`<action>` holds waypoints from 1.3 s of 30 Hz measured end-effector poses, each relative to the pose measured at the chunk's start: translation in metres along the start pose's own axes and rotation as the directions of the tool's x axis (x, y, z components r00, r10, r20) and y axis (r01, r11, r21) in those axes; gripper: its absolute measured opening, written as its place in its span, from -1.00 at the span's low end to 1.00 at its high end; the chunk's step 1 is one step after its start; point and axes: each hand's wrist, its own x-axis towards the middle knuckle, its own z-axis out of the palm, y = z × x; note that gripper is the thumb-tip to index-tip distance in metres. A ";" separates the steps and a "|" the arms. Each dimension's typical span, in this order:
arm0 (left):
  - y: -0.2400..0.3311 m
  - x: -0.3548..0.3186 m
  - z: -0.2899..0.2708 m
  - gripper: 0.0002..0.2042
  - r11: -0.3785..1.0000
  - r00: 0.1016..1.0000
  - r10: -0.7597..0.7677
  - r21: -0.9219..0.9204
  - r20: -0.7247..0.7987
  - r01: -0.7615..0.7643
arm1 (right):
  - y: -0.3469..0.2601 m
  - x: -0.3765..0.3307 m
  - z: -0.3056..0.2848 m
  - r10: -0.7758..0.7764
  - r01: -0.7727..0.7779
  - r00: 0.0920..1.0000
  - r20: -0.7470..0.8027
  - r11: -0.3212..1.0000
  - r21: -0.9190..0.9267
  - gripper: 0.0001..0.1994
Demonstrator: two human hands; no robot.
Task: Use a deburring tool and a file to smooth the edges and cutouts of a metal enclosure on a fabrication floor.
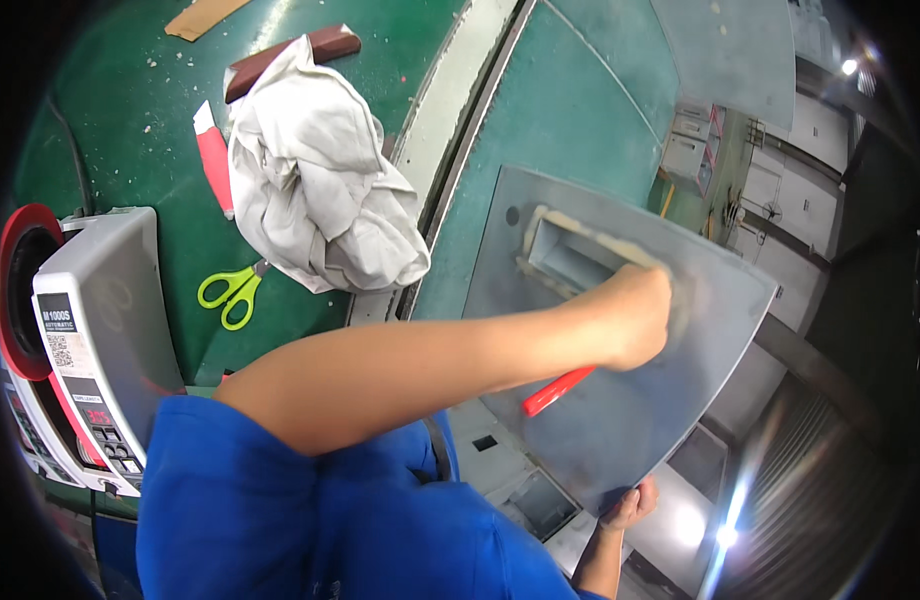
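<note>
My left hand point(635, 315) is closed in a fist over a grey flat panel point(620, 430). A red handle point(558, 391) sticks out below the fist, and the tool's other end is hidden by the hand. Next to my fist, the panel has a rectangular recess point(570, 255) with rough beige material around its rim. At the panel's lower edge, my right hand point(630, 503) has its fingers curled around the edge.
On the green bench point(180, 160) at left lie a crumpled white cloth point(315, 170), a dark red block point(330, 44), a red-handled cutter point(214, 165) and yellow-green scissors point(235, 293). A white tape dispenser point(120, 310) stands at far left. Cabinets point(795, 210) are at right.
</note>
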 end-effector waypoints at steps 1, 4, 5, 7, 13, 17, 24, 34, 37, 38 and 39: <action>-0.002 -0.010 0.000 -0.80 0.997 1.000 0.013 -0.076 -0.008 -0.014 | -0.007 0.003 0.002 0.002 -0.001 1.000 -0.015 1.000 0.010 -0.53; -0.004 -0.022 0.000 -0.80 0.991 1.000 0.015 -0.134 -0.017 -0.017 | -0.005 -0.002 -0.001 0.077 -0.077 0.997 0.016 0.995 0.056 -0.53; -0.004 -0.017 0.001 -0.79 0.991 1.000 0.001 -0.133 -0.013 -0.003 | -0.007 0.000 0.001 0.043 -0.043 0.999 0.005 0.997 0.070 -0.54; 0.001 0.006 -0.002 -0.78 0.997 0.994 -0.074 -0.015 0.077 0.076 | -0.003 -0.001 -0.002 0.007 -0.008 1.000 0.012 0.999 0.041 -0.54; 0.004 0.000 -0.017 -0.80 0.996 0.995 -0.011 -0.091 0.104 0.021 | 0.000 -0.005 -0.002 0.040 -0.039 0.999 -0.010 0.996 0.074 -0.55; 0.012 -0.006 -0.024 -0.81 0.999 0.983 -0.036 -0.024 0.180 0.041 | 0.002 -0.005 -0.002 -0.015 0.017 0.999 -0.034 0.998 0.061 -0.55; -0.002 -0.004 -0.005 -0.76 0.998 0.993 -0.019 -0.056 0.121 0.026 | 0.004 -0.004 -0.005 -0.055 0.055 0.999 0.000 0.998 0.026 -0.57; 0.006 -0.018 -0.007 -0.76 0.998 0.987 -0.065 0.034 0.146 0.060 | 0.000 0.000 0.002 -0.021 0.024 0.999 -0.042 0.997 0.076 -0.54; 0.007 -0.016 -0.008 -0.76 0.995 0.982 -0.095 0.058 0.163 0.086 | -0.007 0.003 0.002 0.001 -0.001 1.000 -0.001 0.998 0.059 -0.54; 0.007 -0.014 -0.006 -0.76 0.994 0.985 -0.093 0.062 0.149 0.085 | -0.005 0.003 0.000 -0.002 0.002 1.000 0.004 0.999 0.054 -0.54; 0.005 -0.013 -0.003 -0.77 0.994 0.987 -0.091 0.066 0.134 0.083 | -0.001 0.001 -0.002 -0.006 0.006 1.000 0.010 0.999 0.050 -0.55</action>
